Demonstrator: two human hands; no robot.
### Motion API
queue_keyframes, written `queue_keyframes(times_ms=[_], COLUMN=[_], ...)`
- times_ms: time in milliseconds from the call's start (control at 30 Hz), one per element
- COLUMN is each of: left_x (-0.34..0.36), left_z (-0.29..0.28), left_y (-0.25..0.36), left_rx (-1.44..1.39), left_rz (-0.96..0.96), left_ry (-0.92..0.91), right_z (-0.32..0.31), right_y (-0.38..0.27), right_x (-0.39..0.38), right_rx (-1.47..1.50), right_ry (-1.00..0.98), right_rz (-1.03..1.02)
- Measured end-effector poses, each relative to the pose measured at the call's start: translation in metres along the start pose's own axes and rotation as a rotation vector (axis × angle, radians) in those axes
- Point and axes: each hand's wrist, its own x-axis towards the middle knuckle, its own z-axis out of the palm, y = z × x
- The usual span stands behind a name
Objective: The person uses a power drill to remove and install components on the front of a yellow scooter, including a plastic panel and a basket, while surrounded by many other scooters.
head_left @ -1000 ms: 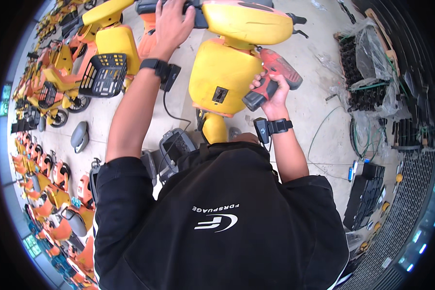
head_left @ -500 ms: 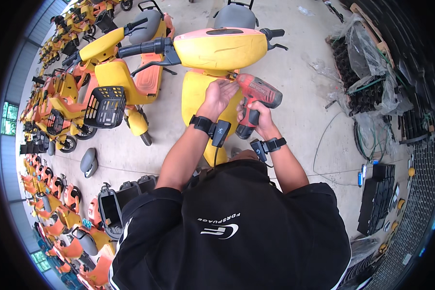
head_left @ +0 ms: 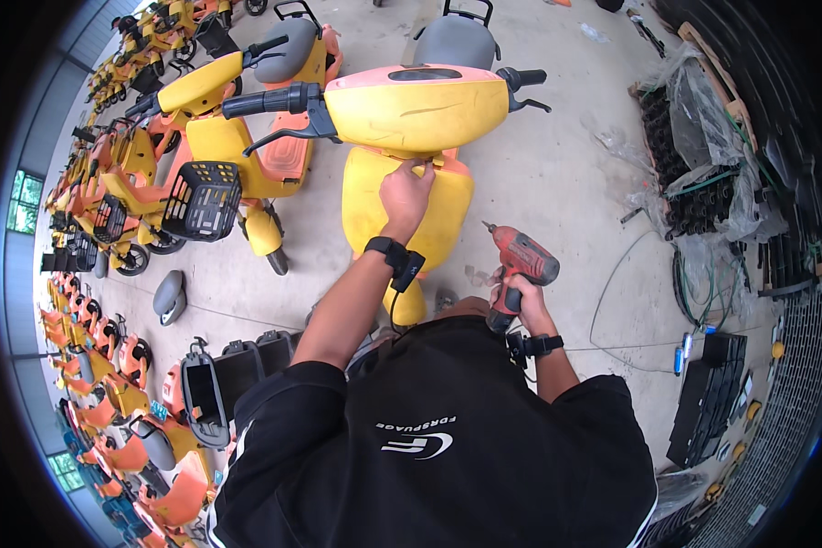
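Before me stands a yellow scooter [head_left: 365,205] with a rounded yellow and pink handlebar cover [head_left: 416,108]. My left hand [head_left: 405,194] is raised to the top of its front panel, just under that cover. Its fingers are closed at the edge there; whatever they pinch is hidden. My right hand [head_left: 523,294] grips a red and black cordless drill [head_left: 525,256] by the handle. The drill is off to the right of the scooter, apart from it, its bit pointing up and to the left.
A second yellow and orange scooter with a black basket [head_left: 203,201] stands at left, rows of others beyond. A grey seat [head_left: 168,297] lies on the floor. Grey trays [head_left: 237,367] sit lower left. Plastic-wrapped black parts [head_left: 676,155] and a black stack [head_left: 708,402] are at right.
My right hand has drawn the drill away from the front panel, down and to the right. My left hand has turned, and its fingers have closed at the panel's top edge.
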Motion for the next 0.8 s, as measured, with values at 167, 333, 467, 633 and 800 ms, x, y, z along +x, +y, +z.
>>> queue_keyframes(times_ms=[167, 333, 467, 633, 800], left_x=[0.002, 0.002, 0.002, -0.008, -0.02], left_z=[-0.001, 0.01, 0.016, 0.014, -0.015], left_y=[0.013, 0.014, 0.016, 0.016, 0.009], left_rx=[0.157, 0.02, -0.2, -0.373, -0.786], left_rz=[-0.026, -0.179, -0.312, -0.299, -0.407], left_ry=[0.007, 0.036, 0.071, 0.104, 0.065], right_z=[-0.011, -0.01, 0.001, 0.002, -0.009], right_y=[0.009, 0.004, 0.0, 0.004, 0.01], right_x=[-0.006, -0.003, -0.002, -0.002, 0.006], right_rx=[0.05, 0.022, -0.007, -0.047, -0.068], right_ry=[0.082, 0.077, 0.058, 0.031, 0.011], right_rz=[-0.019, -0.002, -0.026, 0.017, 0.064])
